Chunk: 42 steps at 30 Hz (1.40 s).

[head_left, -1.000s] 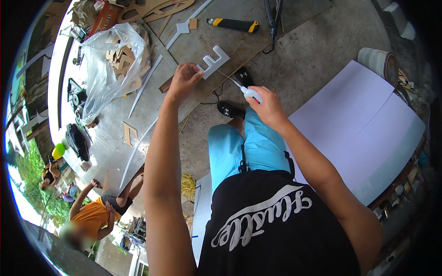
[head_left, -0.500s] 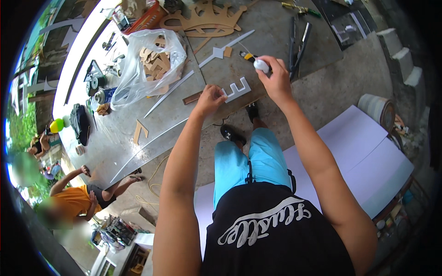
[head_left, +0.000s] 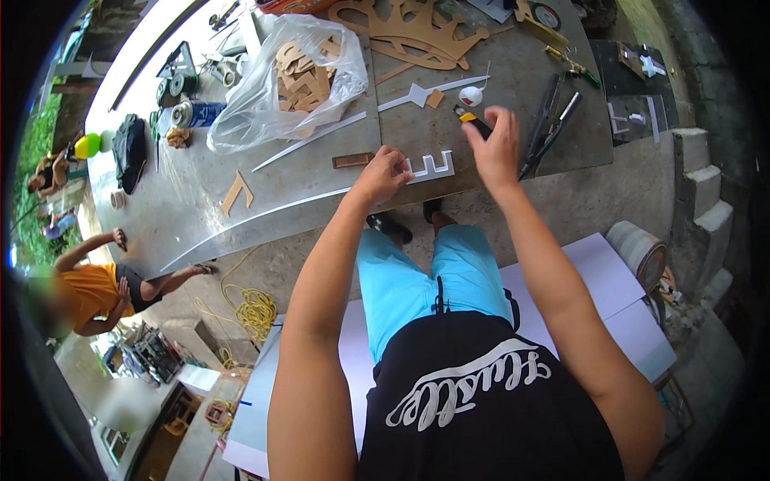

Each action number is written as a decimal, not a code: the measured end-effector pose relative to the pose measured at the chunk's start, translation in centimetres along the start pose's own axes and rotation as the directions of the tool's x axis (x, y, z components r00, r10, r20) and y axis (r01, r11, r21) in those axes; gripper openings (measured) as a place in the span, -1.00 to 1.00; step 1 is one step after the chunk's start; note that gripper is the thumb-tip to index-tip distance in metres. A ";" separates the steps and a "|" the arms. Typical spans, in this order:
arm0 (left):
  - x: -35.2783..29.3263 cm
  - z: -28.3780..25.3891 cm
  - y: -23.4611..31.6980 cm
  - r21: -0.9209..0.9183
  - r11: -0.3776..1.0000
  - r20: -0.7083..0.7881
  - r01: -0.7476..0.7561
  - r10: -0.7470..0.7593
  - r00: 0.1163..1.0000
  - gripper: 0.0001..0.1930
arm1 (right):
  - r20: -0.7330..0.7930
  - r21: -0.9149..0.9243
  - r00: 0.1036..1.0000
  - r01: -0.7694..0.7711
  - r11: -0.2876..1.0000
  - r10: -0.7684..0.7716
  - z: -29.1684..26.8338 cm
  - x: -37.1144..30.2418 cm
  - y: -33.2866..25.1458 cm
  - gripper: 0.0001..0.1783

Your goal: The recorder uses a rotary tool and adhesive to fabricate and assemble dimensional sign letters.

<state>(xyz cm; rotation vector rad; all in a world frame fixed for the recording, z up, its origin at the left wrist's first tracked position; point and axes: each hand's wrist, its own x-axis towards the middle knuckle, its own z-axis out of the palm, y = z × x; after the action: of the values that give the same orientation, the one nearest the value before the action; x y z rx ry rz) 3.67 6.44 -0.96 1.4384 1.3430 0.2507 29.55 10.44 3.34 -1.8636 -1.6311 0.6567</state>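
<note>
As the left hand (head_left: 387, 170) pinches its left end, here's the white letter (head_left: 437, 174), smooth and shaped like a squared-off comb, at the near edge of the dull, scuffed metal tabletop (head_left: 297, 172). Its spine makes the long axis, running left to right, and the prongs point away from the body. Look at that left grip: narrow, fingertips bunched on the letter, the forearm reaching up from below with a slight lean to the right. Over on the other side the right hand (head_left: 495, 152) hovers, thumb and fingers spread wide, nothing visible between them, its forearm slanting up and leftward. Just beyond the thumb lies a black-and-yellow cutter (head_left: 473, 120), and past that a rounded white bottle (head_left: 471, 96). Farther left, a tan square chip (head_left: 435, 99) sits just beside a white strip (head_left: 415, 94) with a diamond-shaped bulge. Then a crinkled clear bag (head_left: 265, 112) full of brown cut-outs (head_left: 305, 80), and up top, a flat brown crown (head_left: 425, 32).
</note>
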 end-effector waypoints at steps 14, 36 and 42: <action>0.4 1.1 0.3 -0.020 0.999 -0.022 0.034 -0.035 0.999 -0.73 | 0.416 -0.251 0.802 -0.352 0.902 0.429 4.4 -3.4 -1.4 -0.04; 1.3 2.1 0.8 0.057 0.997 -0.022 0.059 -0.058 0.998 -0.71 | 0.384 -0.409 0.751 -0.384 0.828 0.538 4.8 -2.0 -1.7 -0.07; 0.2 1.2 0.1 0.147 0.984 -0.102 0.103 -0.089 0.991 -0.71 | 0.401 -0.291 0.863 -0.198 0.936 0.307 6.6 -2.6 -0.4 -0.22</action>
<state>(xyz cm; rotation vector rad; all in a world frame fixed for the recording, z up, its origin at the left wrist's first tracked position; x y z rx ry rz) 4.67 5.95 -1.39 1.4980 1.5327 0.1579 24.34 8.56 -1.17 -2.2559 -1.8209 1.1068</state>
